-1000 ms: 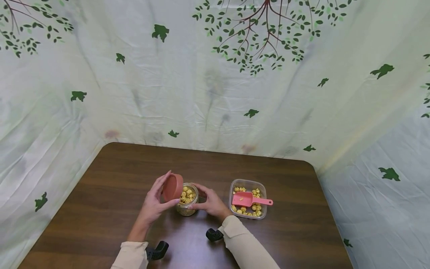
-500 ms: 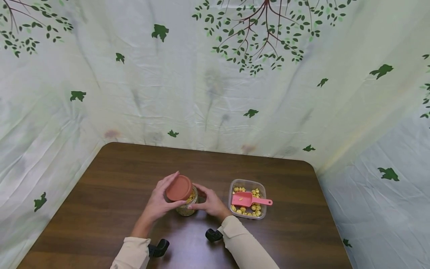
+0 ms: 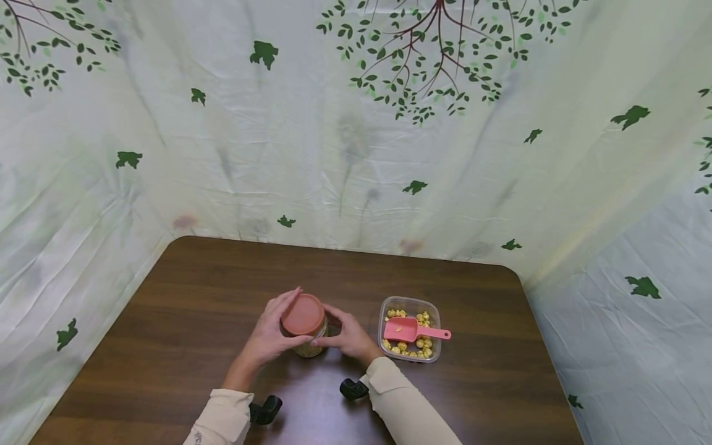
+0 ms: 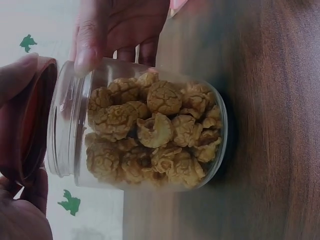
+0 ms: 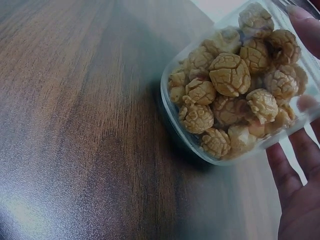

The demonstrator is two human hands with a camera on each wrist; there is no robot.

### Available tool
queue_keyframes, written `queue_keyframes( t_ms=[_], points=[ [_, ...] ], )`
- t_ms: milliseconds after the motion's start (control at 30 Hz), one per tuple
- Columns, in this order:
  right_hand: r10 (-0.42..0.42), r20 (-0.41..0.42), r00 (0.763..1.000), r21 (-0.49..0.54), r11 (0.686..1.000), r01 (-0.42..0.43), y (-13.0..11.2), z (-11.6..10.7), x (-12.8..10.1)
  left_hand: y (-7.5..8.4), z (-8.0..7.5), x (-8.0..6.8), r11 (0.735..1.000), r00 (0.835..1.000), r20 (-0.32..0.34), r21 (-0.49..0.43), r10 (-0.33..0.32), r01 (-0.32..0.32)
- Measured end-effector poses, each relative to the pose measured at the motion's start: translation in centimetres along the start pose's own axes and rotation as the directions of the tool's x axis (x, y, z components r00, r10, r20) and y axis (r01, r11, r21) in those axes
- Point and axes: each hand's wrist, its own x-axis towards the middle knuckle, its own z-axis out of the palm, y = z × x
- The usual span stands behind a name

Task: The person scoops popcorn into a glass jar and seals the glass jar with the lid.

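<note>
Lid meets jar
Your left hand (image 3: 271, 334) grips the lid (image 3: 303, 314) over the jar (image 4: 150, 134); your right hand (image 3: 350, 334) curls round the jar's side.

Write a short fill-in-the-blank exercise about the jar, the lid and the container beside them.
1. The left hand holds the lid over the mouth of the ____.
2. The pink scoop lies in the clear ____.
3. The right hand steadies the jar, which stands on the brown ____.

Missing words: jar; container; table
</note>
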Motion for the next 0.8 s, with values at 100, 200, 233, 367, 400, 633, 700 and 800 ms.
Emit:
queue_keyframes(
  t_ms=[100,200,233,367,400,633,700,800],
  points=[
    [-0.002,0.001,1.0,-0.011,1.0,0.003,0.54,0.05,0.2,-0.02,0.06,0.01,1.0,1.0,-0.003,0.011,0.007,-0.007],
    [-0.005,0.003,1.0,-0.005,1.0,0.005,0.61,0.07,0.26,-0.01,0.1,-0.01,1.0,1.0,-0.01,0.009,0.019,-0.019],
    [-0.004,0.003,1.0,-0.004,1.0,0.004,0.64,0.06,0.25,-0.03,0.11,-0.03,1.0,1.0,-0.011,0.007,0.022,-0.022],
    [0.0,0.002,1.0,0.004,1.0,0.0,0.67,-0.05,0.15,-0.11,0.18,-0.09,0.999,0.999,-0.011,0.008,0.031,-0.031],
    [-0.002,0.002,1.0,0.005,1.0,0.002,0.66,-0.08,0.12,-0.17,0.21,-0.12,1.0,1.0,-0.008,0.013,0.028,-0.028],
    [-0.026,0.008,1.0,-0.006,1.0,0.026,0.63,-0.2,0.17,-0.53,0.39,-0.23,1.0,1.0,0.012,0.027,0.001,-0.002],
    [-0.03,0.008,1.0,-0.01,1.0,0.03,0.71,-0.23,0.2,-0.58,0.46,-0.27,1.0,1.0,0.013,0.029,-0.007,0.007],
    [-0.041,0.009,0.999,-0.018,0.999,0.041,0.79,-0.25,0.22,-0.61,0.56,-0.34,0.999,1.0,0.018,0.031,-0.019,0.019]
  ],
)
